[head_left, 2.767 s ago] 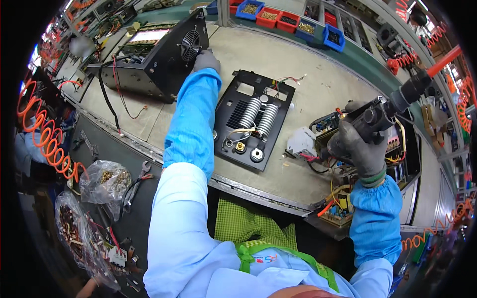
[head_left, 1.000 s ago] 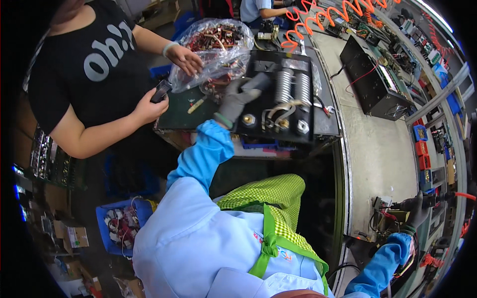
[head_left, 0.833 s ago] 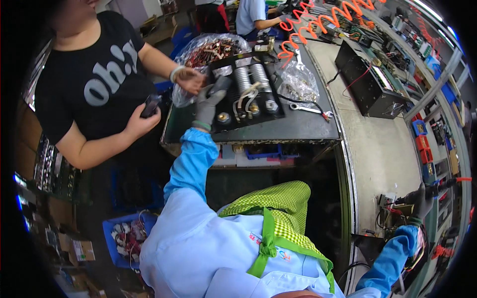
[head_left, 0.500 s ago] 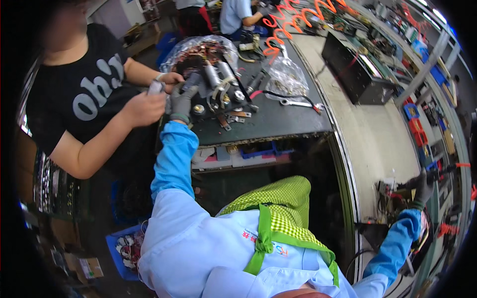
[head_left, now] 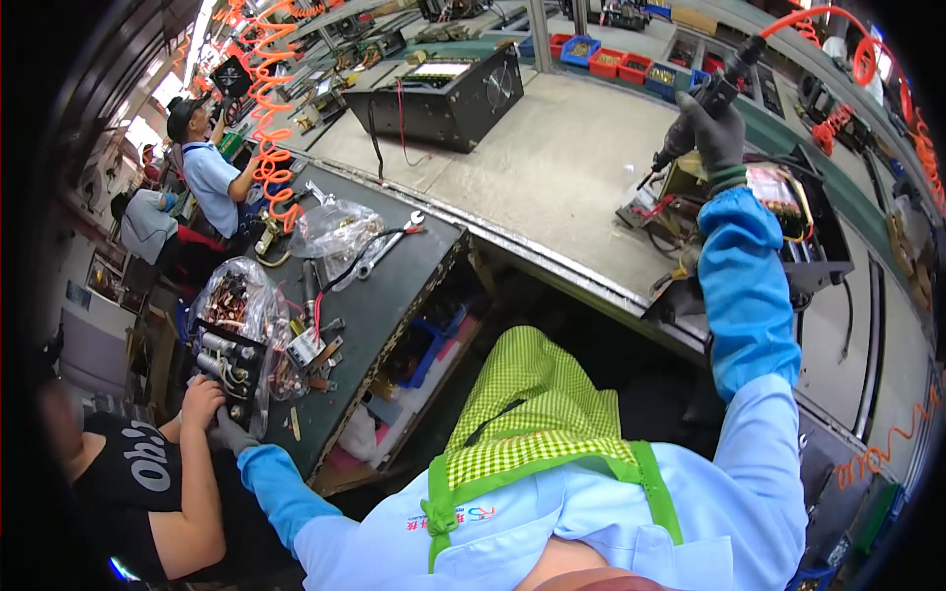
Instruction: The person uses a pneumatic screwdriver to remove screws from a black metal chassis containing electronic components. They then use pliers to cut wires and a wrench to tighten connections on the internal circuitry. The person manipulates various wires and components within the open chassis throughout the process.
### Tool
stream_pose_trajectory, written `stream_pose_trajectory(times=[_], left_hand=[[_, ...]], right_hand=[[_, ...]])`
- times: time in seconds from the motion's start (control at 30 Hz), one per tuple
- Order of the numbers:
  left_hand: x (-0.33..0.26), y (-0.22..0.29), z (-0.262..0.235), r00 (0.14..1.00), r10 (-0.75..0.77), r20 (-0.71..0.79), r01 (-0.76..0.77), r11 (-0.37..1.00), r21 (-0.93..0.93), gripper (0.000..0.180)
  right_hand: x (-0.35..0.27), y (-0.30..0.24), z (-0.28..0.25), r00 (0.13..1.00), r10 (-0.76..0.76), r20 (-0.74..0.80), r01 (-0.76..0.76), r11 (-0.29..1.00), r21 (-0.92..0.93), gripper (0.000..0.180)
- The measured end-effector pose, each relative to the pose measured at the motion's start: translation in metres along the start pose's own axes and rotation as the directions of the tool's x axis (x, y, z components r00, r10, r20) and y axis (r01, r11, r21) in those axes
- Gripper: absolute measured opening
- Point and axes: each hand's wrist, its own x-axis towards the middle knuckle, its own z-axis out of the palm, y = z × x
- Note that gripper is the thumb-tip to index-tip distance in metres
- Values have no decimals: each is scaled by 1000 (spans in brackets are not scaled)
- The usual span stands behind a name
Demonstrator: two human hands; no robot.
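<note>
Gripping a black driver (head_left: pixel 724 89), the grey-gloved right hand (head_left: pixel 719 135) hovers beside an unclosed black metal unit (head_left: pixel 830 241); the grey-gloved left hand (head_left: pixel 234 434), grip unclear, meets a coil-bearing black panel (head_left: pixel 260 357).

One wide fisheye view looks steeply down from the wearer's head, with the light-blue cloth shirt (head_left: pixel 591 492) and green-checked cloth apron (head_left: pixel 537 394) closest, along the lower edge. It faces out across the pale flat-topped bench (head_left: pixel 552 177), farther off, and takes in the dark-topped bench (head_left: pixel 379 295) at left. Straight edges bow toward the black, rounded rim.
</note>
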Motion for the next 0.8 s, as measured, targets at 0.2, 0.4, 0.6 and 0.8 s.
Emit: stream_pose_trajectory(times=[0.2, 0.4, 0.6, 0.8], left_hand=[[-169, 104, 84, 923, 108, -370, -60, 989, 138, 72], [-315, 227, 251, 817, 282, 503, -172, 952, -255, 46], [-441, 387, 424, 18, 304, 952, 285, 912, -297, 64], [-522, 486, 499, -399, -90, 913, 647, 678, 350, 71]], right_hand=[[3, -9, -21, 984, -165, -68, 154, 978, -139, 28], [-8, -31, -9, 982, -183, -38, 173, 966, -192, 33], [-9, -11, -7, 980, -195, -27, 177, 932, -316, 35], [-6, -6, -7, 987, -156, -27, 144, 956, -257, 33]])
